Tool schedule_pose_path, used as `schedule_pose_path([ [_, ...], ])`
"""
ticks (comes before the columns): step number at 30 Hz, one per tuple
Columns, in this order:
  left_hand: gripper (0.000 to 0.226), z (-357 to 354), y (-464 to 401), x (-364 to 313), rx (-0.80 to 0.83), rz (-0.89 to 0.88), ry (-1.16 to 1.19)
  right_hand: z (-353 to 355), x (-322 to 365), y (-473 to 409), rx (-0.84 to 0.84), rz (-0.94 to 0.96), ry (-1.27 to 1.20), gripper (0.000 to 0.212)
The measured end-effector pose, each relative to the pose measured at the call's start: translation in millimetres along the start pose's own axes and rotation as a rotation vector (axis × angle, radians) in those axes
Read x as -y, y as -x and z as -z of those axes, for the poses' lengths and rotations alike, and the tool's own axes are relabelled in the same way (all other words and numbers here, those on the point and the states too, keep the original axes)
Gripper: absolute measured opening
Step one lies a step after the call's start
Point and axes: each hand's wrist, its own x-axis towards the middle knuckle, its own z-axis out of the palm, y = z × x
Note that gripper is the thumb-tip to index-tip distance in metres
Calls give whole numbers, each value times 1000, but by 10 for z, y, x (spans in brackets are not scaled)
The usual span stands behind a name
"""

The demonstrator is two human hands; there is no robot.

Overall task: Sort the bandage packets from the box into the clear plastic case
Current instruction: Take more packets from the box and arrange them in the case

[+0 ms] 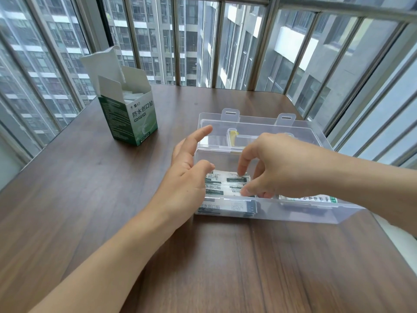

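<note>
Reaching into the near-left compartment of the clear plastic case (293, 213), the right hand (284, 166) comes in from the right with fingers curled downward, its fingertips (242, 173) pressing on the bandage packets (222, 185) stacked there; it looks to be settling or squaring them rather than clasping one, though whether a packet is pinched I cannot tell. The packets lie flat with their long axis running left to right, directly beneath that hand, so the right hand is the nearer one for any adjusting. The left hand (188, 177) is open and empty, fingers spread, resting against the case's left wall as if to steady it. The compartment's near and left walls hem the stack closely, leaving little slack; more printed packets show in the compartment to the right. Beyond, the case's open lid (259, 125) lies back flat. Farther left on the counter (112, 199), well apart from both hands, stands the green and white box (133, 118), flaps up, with packets visible inside; bare counter lies between it and the case, so the left hand has the freer reach.
</note>
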Motion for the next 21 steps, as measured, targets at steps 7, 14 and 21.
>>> schedule_pose_path([
  [7,64,5,-11,11,4,-4,-15,-20,-15,-32,5,70,42,12],
  [14,63,3,-6,15,7,-5,0,93,-3,-63,168,98,8,17],
  [21,60,-1,1,-17,2,-1,0,79,52,-84,138,158,261,36],
])
